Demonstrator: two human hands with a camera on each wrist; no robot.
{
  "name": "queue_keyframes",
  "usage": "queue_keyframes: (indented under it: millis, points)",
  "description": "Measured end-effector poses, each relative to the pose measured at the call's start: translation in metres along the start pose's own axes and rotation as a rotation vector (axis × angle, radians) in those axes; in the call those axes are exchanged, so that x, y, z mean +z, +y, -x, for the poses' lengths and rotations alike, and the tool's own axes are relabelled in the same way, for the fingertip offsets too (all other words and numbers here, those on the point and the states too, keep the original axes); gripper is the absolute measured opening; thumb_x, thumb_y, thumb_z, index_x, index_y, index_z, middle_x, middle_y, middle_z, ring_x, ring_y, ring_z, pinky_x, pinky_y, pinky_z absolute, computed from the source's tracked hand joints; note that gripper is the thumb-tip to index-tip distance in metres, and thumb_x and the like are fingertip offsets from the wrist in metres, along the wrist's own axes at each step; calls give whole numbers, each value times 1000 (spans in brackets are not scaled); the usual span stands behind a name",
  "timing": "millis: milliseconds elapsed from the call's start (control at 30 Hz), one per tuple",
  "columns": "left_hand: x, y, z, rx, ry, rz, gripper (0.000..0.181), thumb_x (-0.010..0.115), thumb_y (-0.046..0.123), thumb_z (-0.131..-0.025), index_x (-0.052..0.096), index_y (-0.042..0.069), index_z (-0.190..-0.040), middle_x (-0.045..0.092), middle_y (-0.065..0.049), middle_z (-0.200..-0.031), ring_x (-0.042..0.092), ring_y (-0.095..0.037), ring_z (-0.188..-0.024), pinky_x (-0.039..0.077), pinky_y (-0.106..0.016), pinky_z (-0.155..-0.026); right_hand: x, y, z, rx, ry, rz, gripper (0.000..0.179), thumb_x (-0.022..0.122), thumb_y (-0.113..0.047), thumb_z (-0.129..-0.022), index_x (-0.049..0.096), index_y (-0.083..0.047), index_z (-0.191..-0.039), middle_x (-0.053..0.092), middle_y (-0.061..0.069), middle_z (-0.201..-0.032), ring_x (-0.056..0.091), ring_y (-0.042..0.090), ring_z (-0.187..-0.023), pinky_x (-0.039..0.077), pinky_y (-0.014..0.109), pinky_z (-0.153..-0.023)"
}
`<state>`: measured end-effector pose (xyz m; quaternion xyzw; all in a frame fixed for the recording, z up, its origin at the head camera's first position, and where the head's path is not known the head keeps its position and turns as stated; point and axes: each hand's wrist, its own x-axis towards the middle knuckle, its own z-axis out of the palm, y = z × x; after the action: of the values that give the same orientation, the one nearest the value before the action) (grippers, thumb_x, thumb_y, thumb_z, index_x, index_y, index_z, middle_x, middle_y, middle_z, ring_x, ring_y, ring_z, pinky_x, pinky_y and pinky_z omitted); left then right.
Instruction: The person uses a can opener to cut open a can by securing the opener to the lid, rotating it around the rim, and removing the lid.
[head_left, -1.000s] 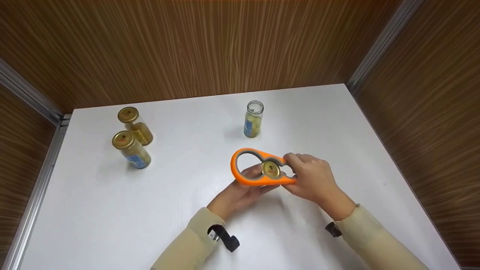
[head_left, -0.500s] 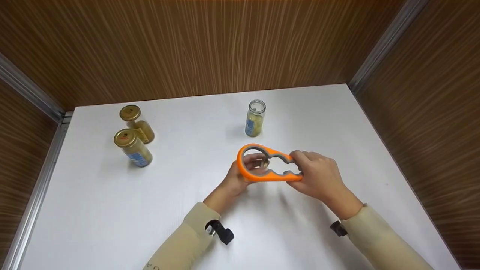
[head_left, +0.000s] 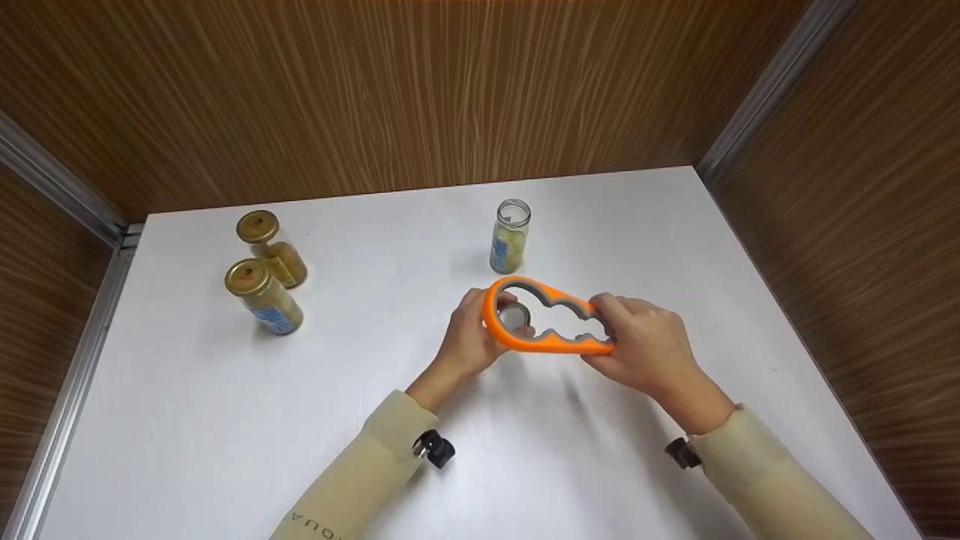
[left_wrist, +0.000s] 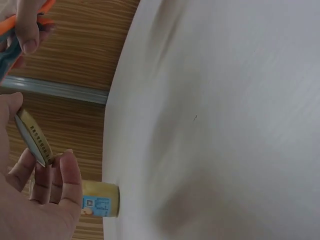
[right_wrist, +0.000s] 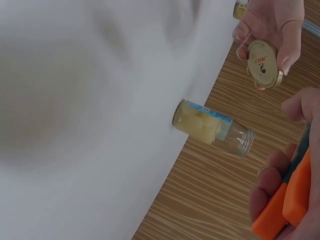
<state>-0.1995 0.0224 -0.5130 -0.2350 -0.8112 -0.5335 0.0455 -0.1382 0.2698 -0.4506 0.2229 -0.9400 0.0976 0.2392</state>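
Note:
My left hand (head_left: 466, 337) pinches a gold jar lid (right_wrist: 263, 64) between thumb and fingers. In the head view the lid's pale underside faces up, seen through the big ring of an orange and grey jar opener (head_left: 551, 345). My right hand (head_left: 646, 341) grips that opener by its handle ends, held above the table to the right of my left hand. Beyond both hands stands a lidless glass jar (head_left: 508, 244), upright, with a blue label and pale yellow pieces inside.
Two jars with gold lids stand close together at the left, a front jar (head_left: 270, 306) and a back jar (head_left: 279, 259). The white table (head_left: 360, 255) ends at wood-grain panels (head_left: 420, 90) behind and on both sides.
The lid has come out of the opener's smaller opening into my left hand, which turned it from its gold top to its pale underside. My right hand moved slightly right with the opener.

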Motion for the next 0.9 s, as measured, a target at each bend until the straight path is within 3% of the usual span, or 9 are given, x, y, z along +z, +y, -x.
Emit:
queue_keyframes:
  millis: [100,233,367,600,900]
  points:
    - [-2,0,-6,18,5,-109,46,84,37,-77,68,9,-110,64,-6,-103,58,-20,-98,51,-36,-88,-2,3,3,24,-19,4,30,73,-28,-75,61,-14,-98,50,-6,-62,42,13,-52,37,25,-46]
    - [-4,-2,-17,-25,-38,-199,46,84,37,-78,68,11,-113,57,-5,-104,58,-20,-95,51,-33,-85,-5,7,7,37,-2,10,31,74,-28,-74,61,-13,-98,50,-5,-62,42,14,-53,38,25,-46]
    - [-3,-8,-28,-90,-69,-260,49,86,32,-78,68,13,-120,56,-5,-109,56,-22,-100,48,-33,-91,-6,10,10,35,26,13,30,75,-27,-73,61,-12,-96,50,-5,-62,43,14,-53,37,26,-45]
    - [14,-26,-42,-168,-92,-296,58,82,37,-82,65,9,-130,55,-6,-112,56,-23,-103,48,-35,-95,-10,14,15,52,22,17,33,77,-26,-73,61,-11,-97,52,-3,-63,44,15,-52,39,26,-45]
    - [28,-34,-51,-240,-56,-424,58,82,45,-80,69,10,-125,57,-7,-110,58,-25,-97,55,-42,-81,-11,13,21,69,-1,16,34,79,-25,-72,61,-12,-97,51,-4,-64,43,14,-53,39,26,-46]
